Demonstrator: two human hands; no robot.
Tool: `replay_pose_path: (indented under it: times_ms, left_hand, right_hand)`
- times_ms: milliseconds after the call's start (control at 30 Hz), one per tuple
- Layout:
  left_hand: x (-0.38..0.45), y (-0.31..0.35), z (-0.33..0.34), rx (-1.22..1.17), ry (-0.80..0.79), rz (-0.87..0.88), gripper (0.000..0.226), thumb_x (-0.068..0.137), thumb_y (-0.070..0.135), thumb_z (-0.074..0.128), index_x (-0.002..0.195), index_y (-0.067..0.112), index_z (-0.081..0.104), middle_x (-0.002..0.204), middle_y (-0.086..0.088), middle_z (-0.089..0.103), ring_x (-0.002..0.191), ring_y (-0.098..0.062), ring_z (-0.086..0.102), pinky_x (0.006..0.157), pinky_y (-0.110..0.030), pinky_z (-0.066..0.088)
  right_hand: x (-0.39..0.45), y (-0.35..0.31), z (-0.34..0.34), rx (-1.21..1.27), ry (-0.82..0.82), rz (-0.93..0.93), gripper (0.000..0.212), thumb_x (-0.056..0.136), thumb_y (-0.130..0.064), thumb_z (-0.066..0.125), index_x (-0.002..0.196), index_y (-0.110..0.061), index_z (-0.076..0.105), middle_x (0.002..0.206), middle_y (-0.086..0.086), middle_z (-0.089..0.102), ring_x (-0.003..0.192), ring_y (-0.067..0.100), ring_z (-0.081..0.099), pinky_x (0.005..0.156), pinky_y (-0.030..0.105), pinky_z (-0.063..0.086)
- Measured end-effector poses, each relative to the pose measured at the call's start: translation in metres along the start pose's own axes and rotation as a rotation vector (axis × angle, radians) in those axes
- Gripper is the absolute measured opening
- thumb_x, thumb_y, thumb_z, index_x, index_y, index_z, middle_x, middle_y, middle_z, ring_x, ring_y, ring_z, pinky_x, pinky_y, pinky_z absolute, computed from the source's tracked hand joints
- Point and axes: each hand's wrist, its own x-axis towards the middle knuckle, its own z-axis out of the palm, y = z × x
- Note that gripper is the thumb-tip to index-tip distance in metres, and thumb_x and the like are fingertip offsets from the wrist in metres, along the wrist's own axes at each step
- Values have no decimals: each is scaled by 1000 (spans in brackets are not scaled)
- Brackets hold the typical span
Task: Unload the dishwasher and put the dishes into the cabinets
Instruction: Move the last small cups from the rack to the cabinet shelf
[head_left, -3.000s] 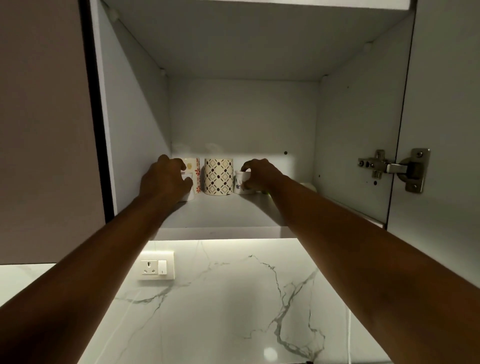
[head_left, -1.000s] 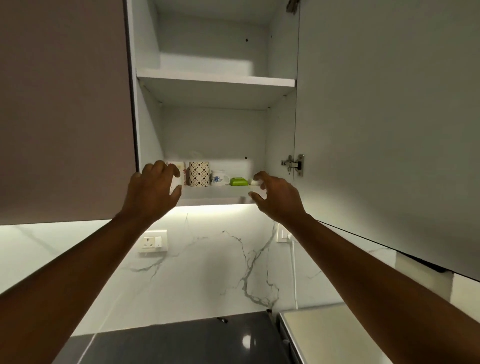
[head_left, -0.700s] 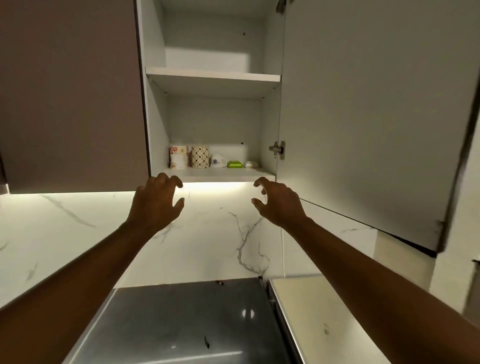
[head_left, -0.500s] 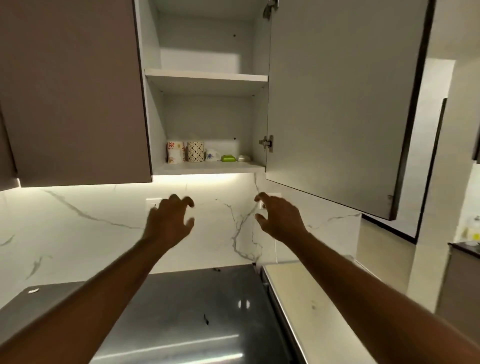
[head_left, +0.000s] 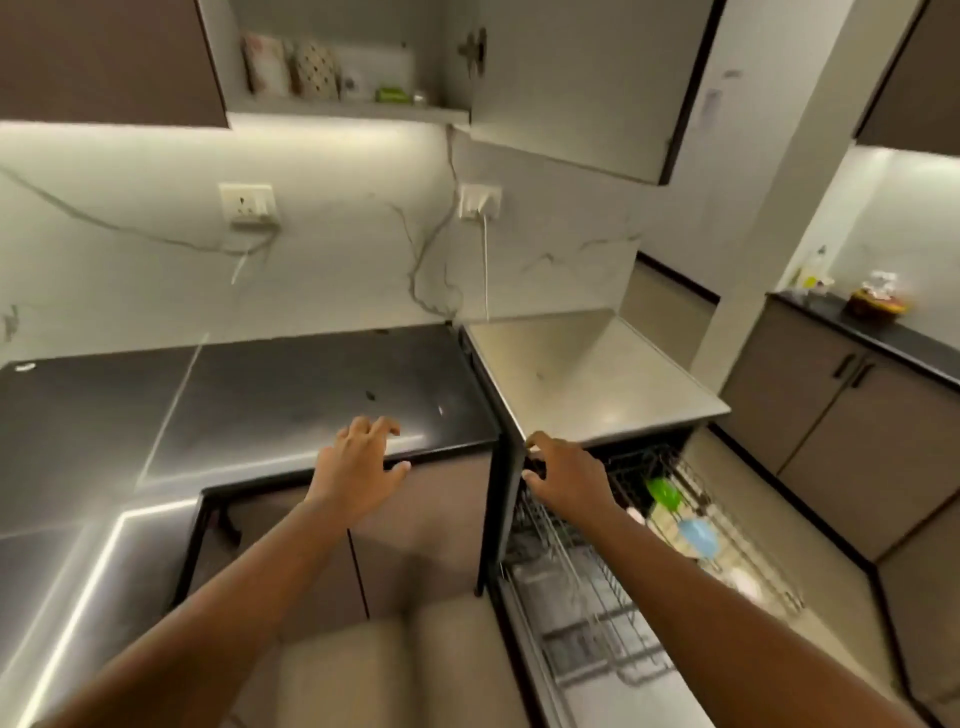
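Both forearms are bare to the frame's lower edge, no sleeve showing, and the left hand (head_left: 358, 470) and right hand (head_left: 569, 480) carry nothing worn.

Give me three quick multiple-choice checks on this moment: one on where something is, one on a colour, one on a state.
1. Where do the mugs stand?
A. on the counter
B. on the cabinet's lower shelf
C. in the rack

2. What colour is the item in the rack nearest the right hand?
A. green
B. red
C. black

3. How is the cabinet door?
A. shut
B. open
C. taken off

Answers:
1 B: the mugs sit in a row on the lower shelf, above the backsplash.
2 A: a bright green piece lies just right of the hand, with a light blue one below it in the picture.
3 B: the door swings out on its hinge, and the shelf shows.
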Motion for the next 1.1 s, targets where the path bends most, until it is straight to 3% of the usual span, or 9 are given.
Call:
replay_pose_path:
  times_ms: [133, 300, 467, 567, 767, 1100]
  left_hand:
    - [-27, 16, 19, -3, -102, -53, 51, 89, 45, 61, 135, 28, 47, 134, -6, 47, 128, -29, 46, 101, -50, 43]
    - [-71, 79, 91, -16, -253, -99, 51, 91, 46, 60, 136, 29, 46, 140, -6, 43, 129, -28, 44, 103, -50, 42]
    - [-79, 193, 166, -33, -445, -54, 50, 92, 46, 59, 137, 29, 45, 138, -5, 45, 127, -28, 47, 103, -49, 43]
    - [-77, 261, 197, -46, -513, 4, 52, 93, 44, 59, 139, 26, 45, 133, -3, 49, 122, -24, 52, 103, -47, 43]
    - [-50, 331, 228, -56, -542, 71, 51, 93, 43, 58, 139, 25, 45, 128, -1, 54, 112, -21, 58, 102, -48, 44]
    - [71, 367, 303, -12, -606, 188, 55, 93, 42, 58, 141, 19, 45, 138, -7, 50, 120, -24, 54, 100, -43, 48]
  right_hand:
    - [-44, 43, 20, -42, -111, 75, 43, 89, -40, 61, 128, -25, 50, 112, 6, 66, 102, 28, 65, 82, 38, 55]
    - [-135, 152, 40, 36, -205, 238, 43, 90, -37, 58, 131, -24, 51, 114, 5, 66, 103, 25, 63, 83, 35, 54]
    - [-214, 279, 23, 66, -251, 416, 44, 90, -40, 61, 132, -32, 52, 126, 0, 63, 115, 20, 60, 90, 32, 51]
    - [-242, 347, 1, 44, -241, 521, 43, 89, -41, 62, 130, -33, 53, 120, -1, 66, 107, 20, 63, 84, 30, 52]
    - [-239, 415, -17, 80, -240, 606, 48, 89, -45, 63, 134, -32, 51, 115, 1, 69, 101, 19, 64, 79, 30, 54]
    - [-188, 474, 13, 130, -246, 701, 60, 86, -55, 63, 138, -28, 48, 112, -1, 71, 96, 18, 68, 74, 27, 51]
